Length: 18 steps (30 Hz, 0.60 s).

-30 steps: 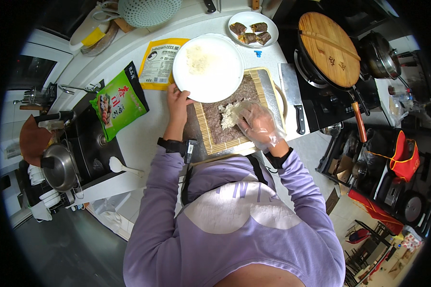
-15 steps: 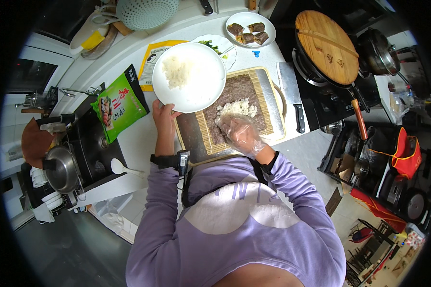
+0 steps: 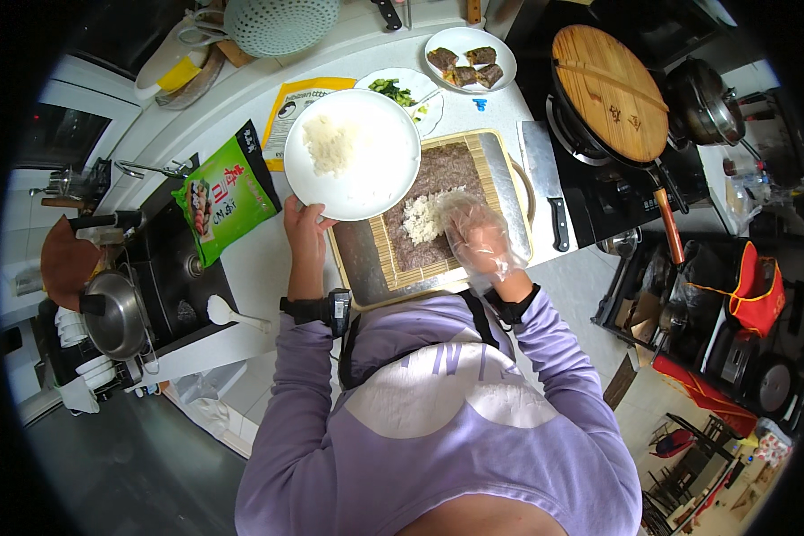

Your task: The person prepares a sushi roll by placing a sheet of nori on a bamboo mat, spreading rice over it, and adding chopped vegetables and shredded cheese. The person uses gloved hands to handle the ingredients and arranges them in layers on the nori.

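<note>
My left hand [image 3: 305,223] holds a white plate [image 3: 380,170] by its near rim, thumb on top. A clump of cooked white rice [image 3: 329,147] lies on the plate's left part. My right hand [image 3: 481,239], in a clear plastic glove, rests at the right edge of a patch of rice [image 3: 422,217] on a dark nori sheet [image 3: 447,165]. The crinkled glove hides whether those fingers are curled or spread. Under the nori lies a bamboo rolling mat [image 3: 496,210], on a metal-faced cutting board [image 3: 353,255] with a pale rim.
A cleaver [image 3: 545,174] lies right of the board, beside the stove with a wooden-lidded pan [image 3: 612,94]. Behind stand a plate of cut rolls [image 3: 500,79] and a plate of chopped greens [image 3: 406,87]. A green bag [image 3: 228,196] and a rice paddle [image 3: 232,313] lie left.
My right hand has moved right from the middle of the rice patch to its right edge, uncovering more rice. The plate in my left hand has dipped slightly nearer.
</note>
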Each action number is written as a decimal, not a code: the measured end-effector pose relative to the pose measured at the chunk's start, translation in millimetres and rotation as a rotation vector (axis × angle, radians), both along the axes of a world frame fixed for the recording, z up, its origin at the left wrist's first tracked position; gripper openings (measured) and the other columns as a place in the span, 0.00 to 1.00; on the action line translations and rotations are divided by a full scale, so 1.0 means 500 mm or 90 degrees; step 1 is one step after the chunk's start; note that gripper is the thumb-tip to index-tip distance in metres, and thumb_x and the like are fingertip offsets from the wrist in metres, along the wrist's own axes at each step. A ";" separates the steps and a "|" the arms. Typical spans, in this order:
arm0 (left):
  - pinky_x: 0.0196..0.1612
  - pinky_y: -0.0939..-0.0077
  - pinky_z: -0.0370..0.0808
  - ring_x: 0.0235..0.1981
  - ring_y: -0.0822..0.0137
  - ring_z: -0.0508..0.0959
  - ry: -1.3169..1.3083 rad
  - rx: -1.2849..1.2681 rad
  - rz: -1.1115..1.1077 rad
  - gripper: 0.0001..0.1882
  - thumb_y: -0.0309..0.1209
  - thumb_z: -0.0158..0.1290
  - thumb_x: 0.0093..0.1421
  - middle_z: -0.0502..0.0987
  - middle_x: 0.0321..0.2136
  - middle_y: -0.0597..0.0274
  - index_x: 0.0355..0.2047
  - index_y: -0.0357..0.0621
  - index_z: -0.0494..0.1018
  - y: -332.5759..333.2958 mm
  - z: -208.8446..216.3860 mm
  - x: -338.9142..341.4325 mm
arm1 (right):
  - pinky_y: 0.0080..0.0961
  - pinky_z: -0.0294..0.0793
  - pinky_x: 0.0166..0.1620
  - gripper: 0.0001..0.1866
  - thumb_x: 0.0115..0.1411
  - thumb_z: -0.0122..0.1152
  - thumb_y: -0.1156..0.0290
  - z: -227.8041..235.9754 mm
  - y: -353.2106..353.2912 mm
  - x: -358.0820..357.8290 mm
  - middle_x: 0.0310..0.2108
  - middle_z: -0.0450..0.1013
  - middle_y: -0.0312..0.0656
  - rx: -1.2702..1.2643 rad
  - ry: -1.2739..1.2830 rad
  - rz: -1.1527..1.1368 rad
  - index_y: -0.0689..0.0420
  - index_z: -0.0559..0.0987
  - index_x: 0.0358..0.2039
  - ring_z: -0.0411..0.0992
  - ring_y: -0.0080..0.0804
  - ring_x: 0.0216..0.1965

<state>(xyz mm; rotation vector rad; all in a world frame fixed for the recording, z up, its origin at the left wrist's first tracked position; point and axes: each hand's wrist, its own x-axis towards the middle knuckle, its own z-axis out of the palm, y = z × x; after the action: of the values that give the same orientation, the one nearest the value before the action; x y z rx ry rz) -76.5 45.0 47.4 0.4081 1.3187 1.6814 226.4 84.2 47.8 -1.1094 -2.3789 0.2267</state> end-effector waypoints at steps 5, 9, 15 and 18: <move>0.37 0.55 0.81 0.40 0.57 0.77 0.014 -0.008 -0.019 0.22 0.18 0.47 0.51 0.72 0.41 0.51 0.48 0.38 0.60 -0.007 -0.006 0.005 | 0.36 0.74 0.44 0.17 0.44 0.60 0.74 -0.001 0.002 0.021 0.37 0.74 0.47 -0.011 0.109 0.086 0.58 0.78 0.38 0.73 0.45 0.39; 0.37 0.56 0.81 0.40 0.58 0.77 -0.003 -0.001 -0.022 0.21 0.17 0.47 0.51 0.72 0.41 0.51 0.47 0.38 0.61 -0.007 -0.004 0.015 | 0.35 0.74 0.42 0.15 0.45 0.58 0.79 0.004 0.012 0.000 0.37 0.75 0.48 -0.053 0.023 0.026 0.58 0.78 0.37 0.74 0.45 0.40; 0.37 0.58 0.82 0.40 0.58 0.77 0.028 -0.010 -0.038 0.21 0.18 0.47 0.51 0.73 0.40 0.51 0.47 0.39 0.61 -0.010 0.004 0.012 | 0.37 0.73 0.38 0.10 0.56 0.55 0.70 0.004 0.045 -0.019 0.34 0.75 0.51 -0.219 0.267 -0.138 0.59 0.78 0.38 0.74 0.49 0.36; 0.37 0.59 0.82 0.40 0.59 0.77 0.035 -0.006 -0.055 0.21 0.18 0.48 0.51 0.73 0.40 0.51 0.47 0.39 0.61 -0.010 0.006 0.006 | 0.40 0.73 0.41 0.12 0.60 0.53 0.66 0.006 0.045 0.002 0.38 0.75 0.55 -0.289 0.194 -0.171 0.61 0.79 0.36 0.73 0.52 0.39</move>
<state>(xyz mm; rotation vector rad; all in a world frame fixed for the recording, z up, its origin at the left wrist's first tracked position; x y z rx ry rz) -73.6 39.9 50.3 0.5019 1.3293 1.6014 227.4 106.6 50.6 -1.4619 -1.9311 0.8083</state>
